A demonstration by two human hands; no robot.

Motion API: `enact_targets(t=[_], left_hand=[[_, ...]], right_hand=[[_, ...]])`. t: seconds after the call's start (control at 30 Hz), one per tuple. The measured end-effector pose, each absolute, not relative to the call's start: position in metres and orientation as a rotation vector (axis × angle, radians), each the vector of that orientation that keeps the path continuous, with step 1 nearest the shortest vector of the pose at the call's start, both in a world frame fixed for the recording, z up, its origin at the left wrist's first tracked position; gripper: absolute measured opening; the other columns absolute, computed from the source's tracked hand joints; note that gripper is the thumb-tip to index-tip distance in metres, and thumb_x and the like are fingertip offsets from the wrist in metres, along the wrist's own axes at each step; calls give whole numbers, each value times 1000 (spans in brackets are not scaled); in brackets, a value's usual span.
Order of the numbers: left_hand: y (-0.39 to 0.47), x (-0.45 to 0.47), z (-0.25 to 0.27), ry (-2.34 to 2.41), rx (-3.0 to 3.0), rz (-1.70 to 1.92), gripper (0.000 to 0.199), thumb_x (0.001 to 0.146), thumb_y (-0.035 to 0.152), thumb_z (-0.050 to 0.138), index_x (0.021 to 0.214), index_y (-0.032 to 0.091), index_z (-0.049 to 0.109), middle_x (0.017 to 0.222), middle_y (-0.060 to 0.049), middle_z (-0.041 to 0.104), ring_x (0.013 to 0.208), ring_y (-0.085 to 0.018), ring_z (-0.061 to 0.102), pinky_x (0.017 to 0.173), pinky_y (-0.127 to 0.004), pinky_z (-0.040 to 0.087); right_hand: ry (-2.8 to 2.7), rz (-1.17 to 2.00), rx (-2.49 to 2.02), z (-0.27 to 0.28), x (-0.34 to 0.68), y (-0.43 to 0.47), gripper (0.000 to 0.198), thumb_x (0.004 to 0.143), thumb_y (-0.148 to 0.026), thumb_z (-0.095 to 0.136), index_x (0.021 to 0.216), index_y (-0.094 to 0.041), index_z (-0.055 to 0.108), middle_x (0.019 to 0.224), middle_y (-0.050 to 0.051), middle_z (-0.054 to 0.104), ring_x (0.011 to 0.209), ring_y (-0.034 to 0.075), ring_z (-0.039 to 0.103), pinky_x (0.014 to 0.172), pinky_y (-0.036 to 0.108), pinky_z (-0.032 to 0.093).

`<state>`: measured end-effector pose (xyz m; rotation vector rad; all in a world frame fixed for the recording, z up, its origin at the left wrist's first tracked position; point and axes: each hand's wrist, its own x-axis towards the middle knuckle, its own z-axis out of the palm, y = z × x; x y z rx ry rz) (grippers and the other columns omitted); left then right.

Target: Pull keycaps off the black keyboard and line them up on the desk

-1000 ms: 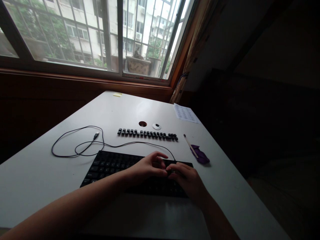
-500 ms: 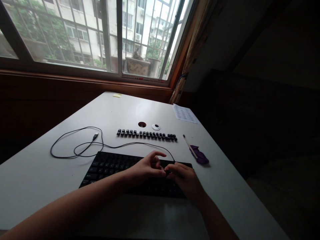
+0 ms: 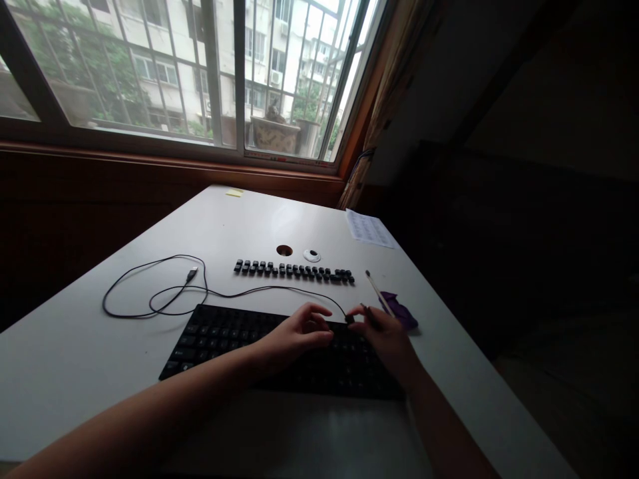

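A black keyboard (image 3: 219, 339) lies on the white table, some of its keys hidden under my hands. Above its middle, my left hand (image 3: 297, 336) has its fingers curved and apart, with nothing visible in it. My right hand (image 3: 382, 339) is over the keyboard's upper right part, pinching a small black keycap (image 3: 350, 319) at its fingertips. What looks like a thin dark stick (image 3: 368, 313) pokes out between the right fingers; its kind is unclear. Beyond the keyboard stand several loose black keycaps (image 3: 282, 269) in two rows.
The keyboard's black cable (image 3: 234, 295) loops left to a USB plug (image 3: 192, 273). To the right, a brush-like stick (image 3: 378, 289) rests on a purple cloth (image 3: 402, 311). Farther back are a round hole (image 3: 284, 251), a white ring-shaped cover (image 3: 312, 255) and a printed sheet (image 3: 370, 229).
My right hand has moved away from the left one, up and to the right, with the small black keycap now showing at its fingertips. The left hand has barely moved.
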<state>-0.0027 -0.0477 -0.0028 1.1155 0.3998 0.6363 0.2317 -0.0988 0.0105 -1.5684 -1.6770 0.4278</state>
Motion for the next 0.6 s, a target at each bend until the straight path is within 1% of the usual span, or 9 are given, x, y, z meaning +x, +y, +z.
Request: enact_targets(t=[0.13, 0.17, 0.23, 0.4, 0.6], left_hand=[[-47, -2, -4, 404, 1146, 616, 34, 83, 28, 75, 113, 21, 61, 105, -4, 61, 105, -21, 60, 91, -35, 45], [-47, -2, -4, 406, 1156, 608, 32, 83, 28, 75, 111, 20, 61, 106, -5, 62, 106, -21, 60, 92, -35, 45], [-48, -2, -4, 412, 1174, 598, 30, 83, 29, 75, 108, 19, 63, 106, -6, 64, 107, -21, 60, 94, -35, 45], [-48, -4, -1, 427, 1219, 575, 28, 83, 30, 74, 106, 18, 64, 107, -6, 66, 104, -20, 61, 92, -33, 45], [-48, -5, 0, 435, 1264, 569, 27, 83, 31, 74, 105, 18, 65, 106, -6, 67, 101, -20, 61, 89, -33, 45]], right_hand=[[-1501, 284, -1858, 1, 279, -69, 30, 80, -43, 67, 101, -23, 73, 70, -2, 66, 64, 18, 58, 62, 27, 43], [-1505, 259, -1909, -2, 290, -61, 31, 80, -44, 66, 101, -23, 73, 70, -1, 67, 65, 18, 59, 63, 28, 43], [-1569, 237, -1988, -5, 308, -46, 30, 79, -43, 65, 99, -23, 74, 73, 0, 69, 68, 20, 61, 65, 29, 43], [-1713, 241, -2092, -8, 329, -20, 26, 78, -35, 63, 97, -24, 75, 89, 4, 74, 80, 22, 66, 74, 30, 45], [-1724, 254, -2121, -13, 331, -9, 26, 78, -33, 64, 100, -27, 76, 89, 4, 75, 83, 22, 67, 75, 29, 47]])
